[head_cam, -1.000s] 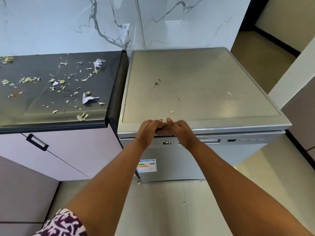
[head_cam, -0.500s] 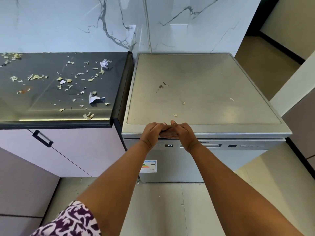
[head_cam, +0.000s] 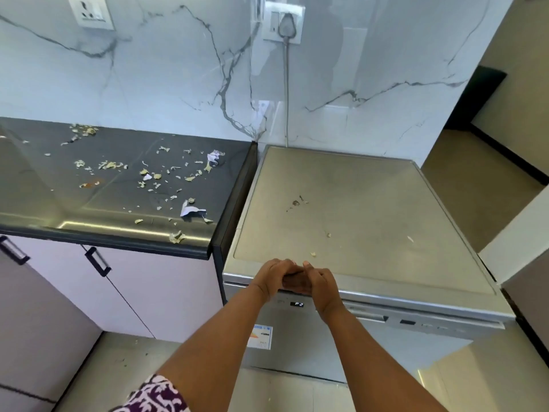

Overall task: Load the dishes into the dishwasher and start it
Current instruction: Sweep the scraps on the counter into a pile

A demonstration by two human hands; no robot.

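**Door closed, hands unmoved at the top edge**

Change: across the last second neither hand has shifted. The left hand [head_cam: 271, 276] and right hand [head_cam: 322, 288] remain side by side, thumbs nearly touching, fingers curled over the front top edge of the silver freestanding dishwasher [head_cam: 350, 209], lower centre of the frame. Both grip that edge. Only the viewpoint has risen, revealing the white wall socket with plug and grey cable [head_cam: 283, 23] at upper centre.

Meaning: the door is shut and the small lit display [head_cam: 297, 304] reads "P2". No dishes are visible, so loading appears complete or is hidden inside. The step in hand is probably pressing the door home; starting the cycle looks likely to be next.

Edges and room: the dark grey countertop littered with pale scraps [head_cam: 118, 179] abuts the dishwasher's left side. The control strip runs rightward under the lip towards the lower right. Beige tiled floor [head_cam: 142, 364] lies open in front.
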